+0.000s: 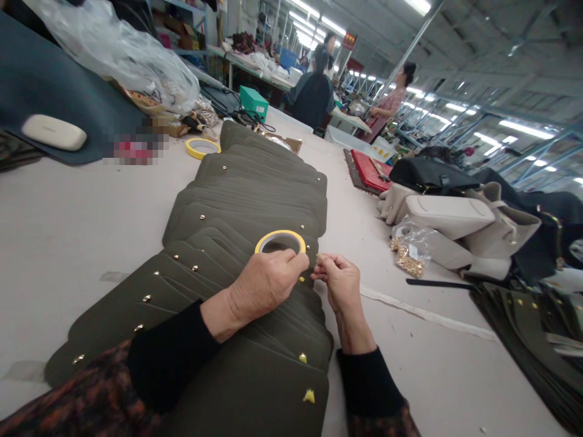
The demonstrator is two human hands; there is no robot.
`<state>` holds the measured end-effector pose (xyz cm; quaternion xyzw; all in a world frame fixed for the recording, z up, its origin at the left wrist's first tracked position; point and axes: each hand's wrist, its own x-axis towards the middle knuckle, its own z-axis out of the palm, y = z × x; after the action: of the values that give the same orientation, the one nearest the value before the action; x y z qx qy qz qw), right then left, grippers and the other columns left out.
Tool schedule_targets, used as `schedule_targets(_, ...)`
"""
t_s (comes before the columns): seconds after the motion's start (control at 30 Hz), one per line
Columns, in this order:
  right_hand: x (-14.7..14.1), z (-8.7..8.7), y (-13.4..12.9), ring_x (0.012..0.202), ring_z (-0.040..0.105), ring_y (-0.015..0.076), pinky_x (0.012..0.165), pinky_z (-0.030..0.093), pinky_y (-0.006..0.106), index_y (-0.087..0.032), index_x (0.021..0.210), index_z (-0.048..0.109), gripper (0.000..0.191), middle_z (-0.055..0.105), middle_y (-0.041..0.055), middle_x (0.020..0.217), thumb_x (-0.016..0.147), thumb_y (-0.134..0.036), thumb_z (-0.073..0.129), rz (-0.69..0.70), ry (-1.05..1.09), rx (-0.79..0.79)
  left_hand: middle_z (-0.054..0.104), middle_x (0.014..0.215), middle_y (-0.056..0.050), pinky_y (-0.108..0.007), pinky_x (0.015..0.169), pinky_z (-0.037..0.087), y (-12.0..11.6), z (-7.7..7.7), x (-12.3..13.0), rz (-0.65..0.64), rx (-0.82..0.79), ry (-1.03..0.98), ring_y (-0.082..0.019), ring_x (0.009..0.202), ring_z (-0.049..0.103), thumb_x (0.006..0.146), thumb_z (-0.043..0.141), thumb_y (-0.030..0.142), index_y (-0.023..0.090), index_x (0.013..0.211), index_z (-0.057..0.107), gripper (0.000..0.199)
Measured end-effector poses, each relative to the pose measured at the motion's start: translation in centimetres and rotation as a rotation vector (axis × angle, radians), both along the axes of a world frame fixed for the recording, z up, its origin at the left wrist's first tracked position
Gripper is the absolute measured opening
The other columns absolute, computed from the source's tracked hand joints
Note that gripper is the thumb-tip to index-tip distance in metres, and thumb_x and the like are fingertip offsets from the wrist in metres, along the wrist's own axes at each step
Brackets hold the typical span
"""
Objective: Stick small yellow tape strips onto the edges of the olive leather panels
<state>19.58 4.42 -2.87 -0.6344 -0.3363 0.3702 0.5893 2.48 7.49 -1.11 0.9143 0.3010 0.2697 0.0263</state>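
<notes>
My left hand (266,282) is closed on a roll of yellow tape (280,233), its ring standing up beyond the knuckles. Close beside it, my right hand (340,282) has thumb and fingers pinched together, with a tiny yellowish bit just visible at the tips; I cannot tell exactly what it is. Both hands are over the right edge of a long overlapping row of dark olive panels (255,188). Small shiny metal studs (146,298) dot the panels. Yellow tape pieces (309,396) cover spots along the near right edge.
A second yellow tape roll (203,148) lies at the far left. On the right are beige and black bags (449,212), a plastic bag of gold hardware (409,255), a black strip (437,284) and more olive pieces (523,340). People stand in the background.
</notes>
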Motion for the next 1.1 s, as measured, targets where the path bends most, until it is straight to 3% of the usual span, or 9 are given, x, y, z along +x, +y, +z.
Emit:
schedule_targets(0.1, 1.2, -0.7, 0.9, 0.053, 0.058, 0.0107, 0.049, 0.051, 0.024, -0.014, 0.074, 0.067, 0.029, 0.064, 0.0002, 0.065, 0.064, -0.041, 0.075, 0.075, -0.022, -0.012, 0.062, 0.083, -0.003, -0.028, 0.065, 0.047, 0.4, -0.3, 0.1, 0.089, -0.073, 0.132, -0.018, 0.079, 0.06, 0.094, 0.042, 0.017, 0.018, 0.092, 0.055, 0.013)
schedule_targets(0.23, 1.4, -1.1, 1.7, 0.048, 0.053, 0.0091, 0.046, 0.046, 0.021, -0.014, 0.073, 0.067, 0.031, 0.061, -0.001, 0.059, 0.073, -0.045, 0.067, 0.173, -0.252, -0.036, 0.063, 0.087, -0.004, -0.029, 0.065, 0.048, 0.8, -0.6, 0.2, 0.119, -0.145, 0.248, -0.02, 0.083, 0.059, 0.092, 0.045, 0.015, 0.019, 0.094, 0.055, 0.011)
schedule_targets(0.4, 0.9, -1.1, 2.3, 0.053, 0.056, 0.0134, 0.051, 0.046, 0.024, -0.016, 0.077, 0.068, 0.03, 0.062, -0.0003, 0.057, 0.08, -0.044, 0.057, 0.17, -0.559, -0.053, 0.061, 0.087, -0.004, -0.029, 0.064, 0.049, 0.7, -0.6, 0.2, 0.117, -0.157, 0.257, -0.02, 0.082, 0.058, 0.092, 0.043, 0.014, 0.019, 0.094, 0.055, 0.013)
schedule_targets(0.67, 0.3, -1.1, 2.7, 0.061, 0.061, 0.0158, 0.065, 0.046, 0.027, -0.018, 0.077, 0.068, 0.022, 0.071, 0.0038, 0.073, 0.082, -0.032, 0.051, 0.106, -0.93, 0.03, 0.059, 0.086, -0.005, -0.03, 0.064, 0.048, 0.6, -0.9, 0.1, 0.108, -0.141, 0.241, -0.021, 0.081, 0.057, 0.092, 0.042, 0.013, 0.019, 0.093, 0.054, 0.013)
schedule_targets(0.83, 0.4, -1.2, 3.2, 0.064, 0.064, 0.0173, 0.066, 0.048, 0.029, -0.019, 0.079, 0.069, 0.02, 0.071, 0.0032, 0.073, 0.081, -0.031, 0.053, 0.131, -0.937, -0.023, 0.059, 0.086, -0.006, -0.036, 0.069, 0.046, 0.8, -1.0, 0.1, 0.097, -0.105, 0.27, -0.023, 0.082, 0.055, 0.09, 0.043, 0.013, 0.018, 0.093, 0.054, 0.013)
schedule_targets(1.0, 1.3, -1.5, 2.5, 0.048, 0.061, 0.015, 0.051, 0.05, 0.027, -0.015, 0.123, 0.054, 0.051, 0.065, -0.0025, 0.062, 0.081, -0.043, 0.057, 0.065, -0.613, -0.012, 0.059, 0.087, -0.007, -0.038, 0.071, 0.043, 1.3, -1.3, 0.0, 0.067, -0.106, 0.279, -0.024, 0.083, 0.054, 0.09, 0.043, 0.015, 0.018, 0.095, 0.055, 0.013)
schedule_targets(1.1, 1.6, -1.5, 1.9, 0.063, 0.065, 0.0161, 0.061, 0.053, 0.029, -0.016, 0.104, 0.064, 0.032, 0.07, 0.0041, 0.077, 0.085, -0.041, 0.054, 0.075, -0.685, 0.11, 0.059, 0.086, -0.007, -0.037, 0.072, 0.043, 1.5, -1.2, -0.1, 0.066, -0.109, 0.263, -0.023, 0.082, 0.054, 0.09, 0.042, 0.015, 0.018, 0.094, 0.055, 0.014)
